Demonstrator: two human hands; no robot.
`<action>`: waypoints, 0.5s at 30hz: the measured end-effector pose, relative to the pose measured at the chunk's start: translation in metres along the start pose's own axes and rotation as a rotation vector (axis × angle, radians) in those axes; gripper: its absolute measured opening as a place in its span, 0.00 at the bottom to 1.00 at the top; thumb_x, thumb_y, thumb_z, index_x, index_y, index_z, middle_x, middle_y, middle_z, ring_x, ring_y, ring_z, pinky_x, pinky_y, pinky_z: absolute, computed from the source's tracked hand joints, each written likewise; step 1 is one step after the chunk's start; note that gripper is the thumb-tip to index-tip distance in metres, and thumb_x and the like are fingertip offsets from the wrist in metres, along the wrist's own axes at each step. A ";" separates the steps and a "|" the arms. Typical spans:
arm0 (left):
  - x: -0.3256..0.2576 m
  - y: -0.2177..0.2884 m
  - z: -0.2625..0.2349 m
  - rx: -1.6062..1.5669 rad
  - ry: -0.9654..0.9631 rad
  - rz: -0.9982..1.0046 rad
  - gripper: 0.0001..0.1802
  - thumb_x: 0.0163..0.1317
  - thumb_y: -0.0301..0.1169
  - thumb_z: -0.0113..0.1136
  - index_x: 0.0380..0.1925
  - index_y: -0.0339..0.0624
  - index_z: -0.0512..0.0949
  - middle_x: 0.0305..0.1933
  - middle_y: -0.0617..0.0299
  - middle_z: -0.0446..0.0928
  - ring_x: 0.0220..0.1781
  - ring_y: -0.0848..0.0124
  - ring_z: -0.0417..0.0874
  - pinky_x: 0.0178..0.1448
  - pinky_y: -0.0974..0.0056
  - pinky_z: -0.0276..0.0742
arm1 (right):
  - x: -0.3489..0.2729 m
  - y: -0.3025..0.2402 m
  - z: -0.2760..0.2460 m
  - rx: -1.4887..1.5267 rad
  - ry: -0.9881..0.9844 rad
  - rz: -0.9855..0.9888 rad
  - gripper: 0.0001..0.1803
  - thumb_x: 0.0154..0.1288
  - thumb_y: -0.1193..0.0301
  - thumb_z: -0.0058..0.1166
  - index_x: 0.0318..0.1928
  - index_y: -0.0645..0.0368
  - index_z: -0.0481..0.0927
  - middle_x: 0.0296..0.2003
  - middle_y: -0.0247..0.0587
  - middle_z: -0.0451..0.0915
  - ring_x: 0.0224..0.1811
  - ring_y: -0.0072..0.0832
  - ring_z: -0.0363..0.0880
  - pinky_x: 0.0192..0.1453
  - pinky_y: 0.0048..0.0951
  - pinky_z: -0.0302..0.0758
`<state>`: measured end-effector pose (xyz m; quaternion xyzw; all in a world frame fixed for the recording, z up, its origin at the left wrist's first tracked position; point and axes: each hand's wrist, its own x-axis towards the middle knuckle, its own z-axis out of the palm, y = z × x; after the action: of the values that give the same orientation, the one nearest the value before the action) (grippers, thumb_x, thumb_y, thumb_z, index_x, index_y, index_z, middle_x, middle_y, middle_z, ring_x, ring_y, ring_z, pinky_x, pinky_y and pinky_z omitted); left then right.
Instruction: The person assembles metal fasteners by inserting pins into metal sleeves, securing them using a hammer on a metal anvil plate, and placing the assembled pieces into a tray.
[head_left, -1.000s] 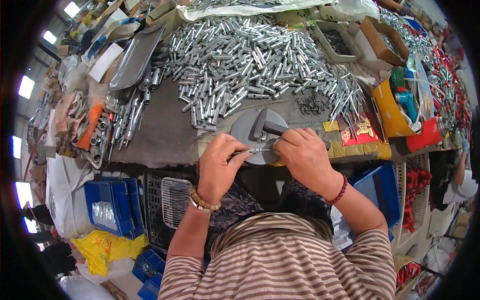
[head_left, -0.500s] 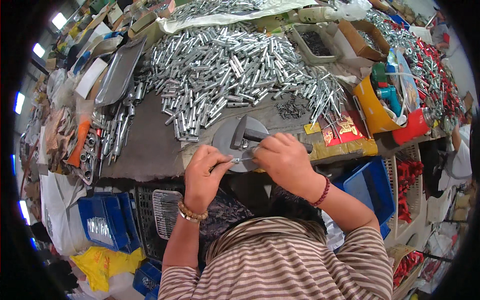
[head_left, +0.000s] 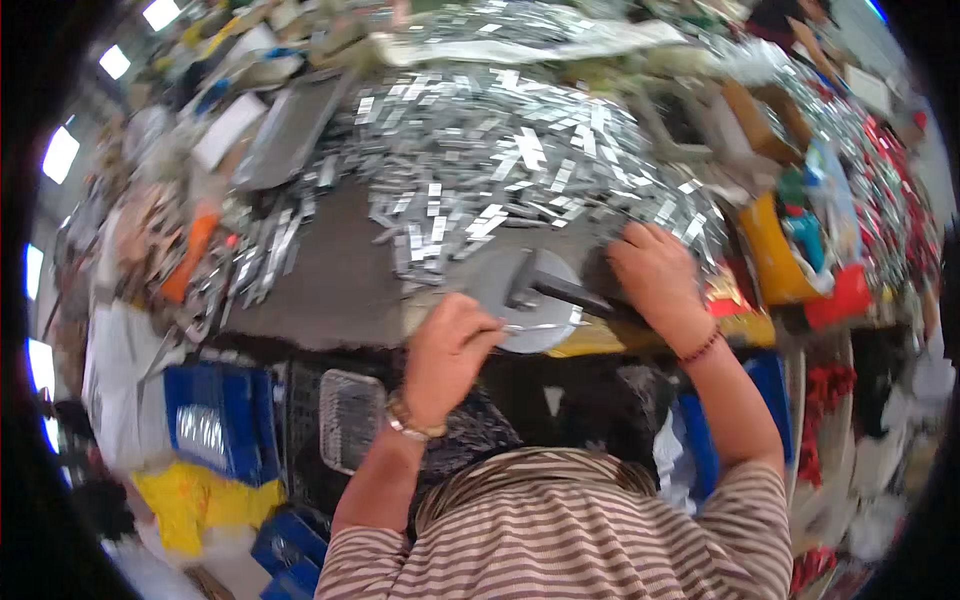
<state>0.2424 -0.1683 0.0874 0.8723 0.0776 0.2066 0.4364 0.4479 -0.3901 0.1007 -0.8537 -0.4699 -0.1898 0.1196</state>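
Observation:
My left hand (head_left: 452, 350) is pinched on a slim silvery metal rod (head_left: 540, 328) that points right, over the near part of a round grey metal disc (head_left: 561, 268). A hammer (head_left: 570, 290) rests on this disc, its dark handle running right toward my other arm. My right hand (head_left: 655, 275) reaches past the handle to the spot beside the heap of silvery metal tubes (head_left: 490, 160). Its fingertips are smeared by motion, and whatever lies under them is hidden.
At the right stand a yellow container (head_left: 776, 245) with tools and a red container (head_left: 838, 297). A metal tray (head_left: 290, 130) lies at the far left, near an orange-handled tool (head_left: 190, 258). Blue bins (head_left: 215, 415) sit below the table edge.
My right hand has left the rod and moved right and away from me, over where small dark pins lay. My left hand still holds its piece. The whole view has shifted and blurred.

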 end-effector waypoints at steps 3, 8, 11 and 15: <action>-0.003 -0.007 0.003 0.137 -0.012 0.150 0.05 0.61 0.31 0.68 0.34 0.44 0.85 0.42 0.58 0.80 0.47 0.55 0.82 0.53 0.54 0.80 | -0.002 0.002 -0.001 -0.018 -0.021 -0.048 0.04 0.57 0.73 0.61 0.34 0.54 0.82 0.37 0.41 0.78 0.44 0.41 0.80 0.49 0.44 0.78; -0.006 -0.013 0.032 0.001 -0.021 0.144 0.07 0.61 0.35 0.67 0.33 0.44 0.84 0.38 0.57 0.76 0.47 0.56 0.80 0.52 0.53 0.77 | -0.045 0.010 0.016 0.077 0.118 0.147 0.12 0.64 0.77 0.58 0.48 0.67 0.80 0.48 0.61 0.77 0.53 0.63 0.75 0.57 0.55 0.74; -0.012 -0.011 0.031 -0.007 0.044 0.175 0.07 0.57 0.33 0.70 0.30 0.43 0.83 0.38 0.58 0.75 0.45 0.56 0.80 0.49 0.52 0.75 | -0.033 -0.037 -0.020 0.355 -0.167 0.206 0.14 0.67 0.75 0.59 0.51 0.68 0.80 0.52 0.63 0.78 0.56 0.64 0.75 0.60 0.55 0.74; -0.010 -0.017 0.032 0.015 0.071 0.165 0.07 0.54 0.29 0.69 0.28 0.42 0.80 0.38 0.57 0.74 0.46 0.55 0.80 0.49 0.50 0.75 | -0.025 -0.083 -0.018 0.207 -0.226 -0.111 0.20 0.75 0.71 0.61 0.60 0.71 0.78 0.61 0.65 0.79 0.62 0.59 0.80 0.63 0.51 0.81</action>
<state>0.2480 -0.1842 0.0535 0.8711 0.0228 0.2721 0.4082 0.3617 -0.3723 0.1081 -0.8254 -0.5440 -0.0496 0.1427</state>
